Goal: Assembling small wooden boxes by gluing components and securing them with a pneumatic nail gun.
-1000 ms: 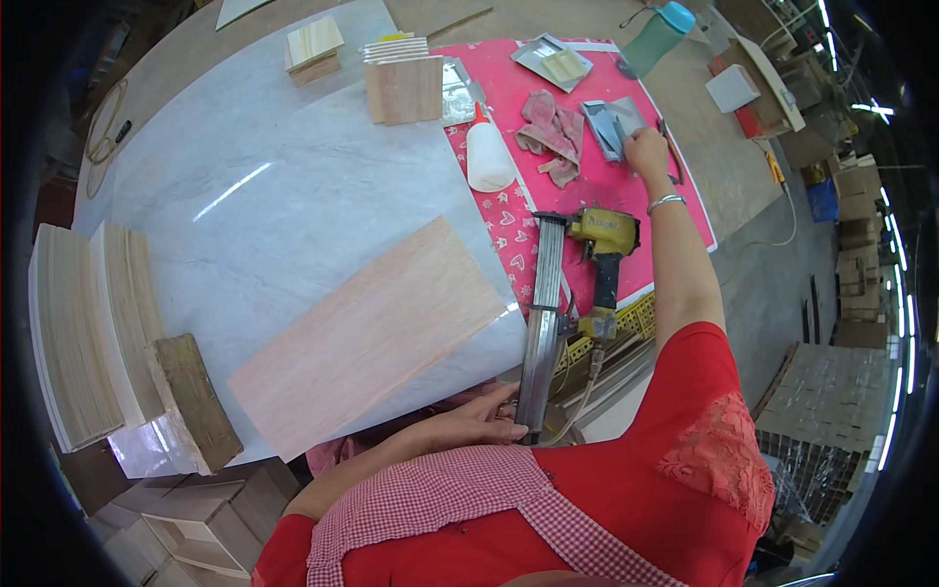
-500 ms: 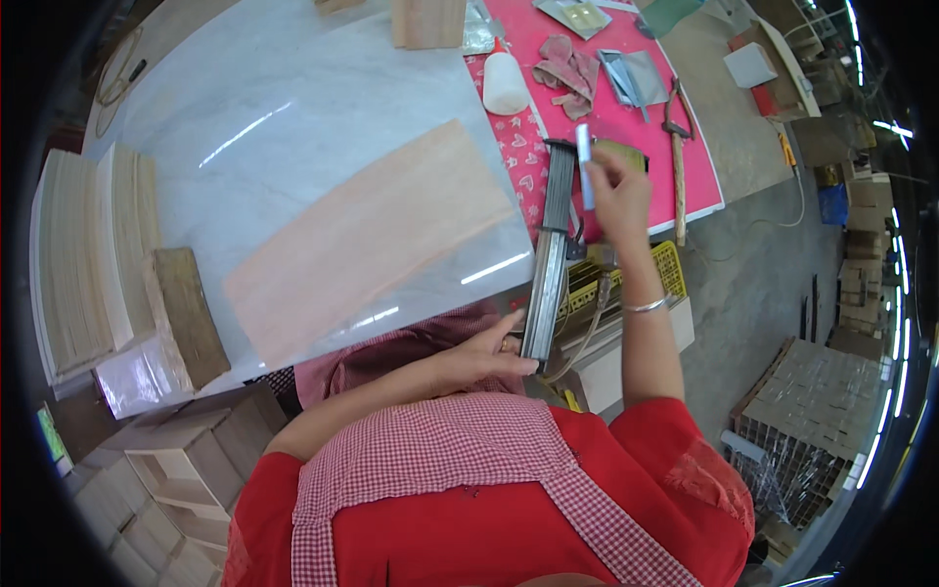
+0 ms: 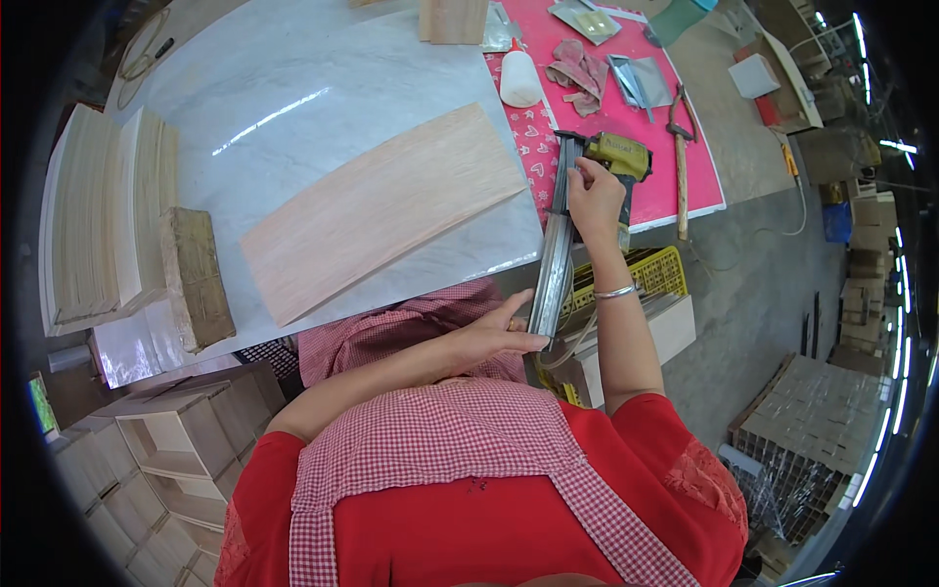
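Note:
A yellow nail gun (image 3: 622, 157) with a long grey metal magazine (image 3: 554, 256) lies along the right edge of the marble table (image 3: 293, 88). My left hand (image 3: 494, 335) grips the near end of the magazine. My right hand (image 3: 594, 192) is curled over the far end, where the magazine meets the yellow body. Whether anything small is in its fingers is hidden. A pale wood veneer sheet (image 3: 381, 210) lies flat on the table just left of the gun.
A pink mat (image 3: 704, 186) holds a white glue bottle (image 3: 518, 80), a hammer (image 3: 680, 161), rags and small packets. A yellow crate (image 3: 653, 269) sits below the table edge. Stacked wood panels (image 3: 98, 215) and a wood block (image 3: 201, 279) lie at left.
My right hand came back from the pink mat with a small pale strip and now sits on the nail gun's far end. My left hand stayed on the magazine.

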`<state>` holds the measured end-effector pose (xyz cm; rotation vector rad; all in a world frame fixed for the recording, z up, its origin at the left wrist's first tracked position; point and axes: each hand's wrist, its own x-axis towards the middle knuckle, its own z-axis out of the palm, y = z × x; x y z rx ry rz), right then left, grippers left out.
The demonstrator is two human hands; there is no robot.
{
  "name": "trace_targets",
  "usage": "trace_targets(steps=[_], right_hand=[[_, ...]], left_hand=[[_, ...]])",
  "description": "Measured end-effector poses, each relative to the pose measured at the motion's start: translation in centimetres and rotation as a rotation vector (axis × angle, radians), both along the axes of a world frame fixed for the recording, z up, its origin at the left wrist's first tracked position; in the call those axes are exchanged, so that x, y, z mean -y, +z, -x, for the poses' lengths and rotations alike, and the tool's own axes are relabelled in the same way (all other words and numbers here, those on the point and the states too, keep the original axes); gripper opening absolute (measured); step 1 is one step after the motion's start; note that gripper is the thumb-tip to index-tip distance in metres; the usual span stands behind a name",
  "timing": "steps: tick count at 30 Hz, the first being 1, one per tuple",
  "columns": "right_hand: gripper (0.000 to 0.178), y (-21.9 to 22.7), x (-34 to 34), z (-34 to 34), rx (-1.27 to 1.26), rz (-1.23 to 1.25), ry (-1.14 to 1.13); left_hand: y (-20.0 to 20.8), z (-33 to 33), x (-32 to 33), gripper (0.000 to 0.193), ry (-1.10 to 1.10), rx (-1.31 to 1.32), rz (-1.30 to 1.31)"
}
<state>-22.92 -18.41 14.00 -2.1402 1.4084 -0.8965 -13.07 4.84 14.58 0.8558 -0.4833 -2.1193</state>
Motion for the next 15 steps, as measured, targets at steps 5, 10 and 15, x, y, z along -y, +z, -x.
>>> trace_targets(steps=[5,10,15], right_hand=[[0.021,0.0,-0.1,-0.4,0.016,-0.020,0.017],[0.019,-1.0,0.2,-0.3,-0.088,0.217,0.081],[0.017,-1.0,0.0,-0.4,-0.072,0.167,0.070]], left_hand=[[-0.5,0.1,0.1,0.103,-0.011,0.010,0.007],[-0.1,-0.2,0.3,0.101,-0.020,0.003,0.008],[0.2,-0.4,0.3,0.096,-0.041,-0.003,-0.004]])
